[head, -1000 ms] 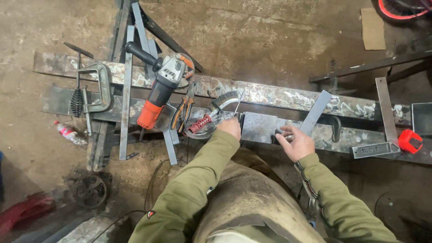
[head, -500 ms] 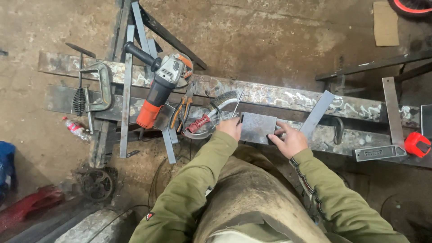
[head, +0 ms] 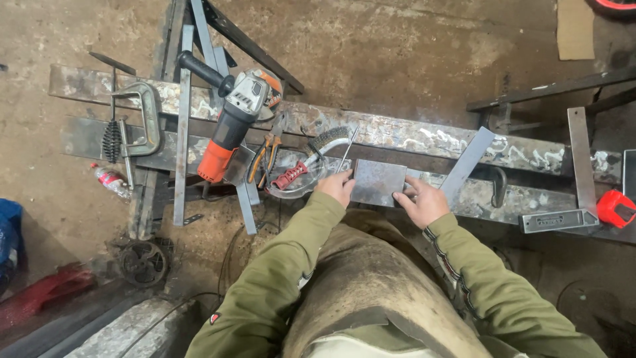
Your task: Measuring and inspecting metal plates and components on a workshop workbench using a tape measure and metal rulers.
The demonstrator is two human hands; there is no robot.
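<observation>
1. Both hands are now clamped on the small grey steel plate, just right of the middle of the frame: the left hand grips its left edge and the right hand its right edge, so the hands stand apart with the plate between them.
2. A second ago the right hand was off to the plate's right with the fingers spread near the flat steel strip; since then it has come in and closed on the plate. The left hand has stayed at the left edge throughout.
3. To me that reads as a grip now settled on both sides, so the plate is under full control, flat on the rusty, paint-marked beam.
4. Nothing else has shifted. The orange angle grinder still lies in the upper left of centre, with the wire brush and the pliers between it and the left hand.
5. Further out, the C-clamp sits at the left, the metal square and the red tape measure at the right edge.
</observation>
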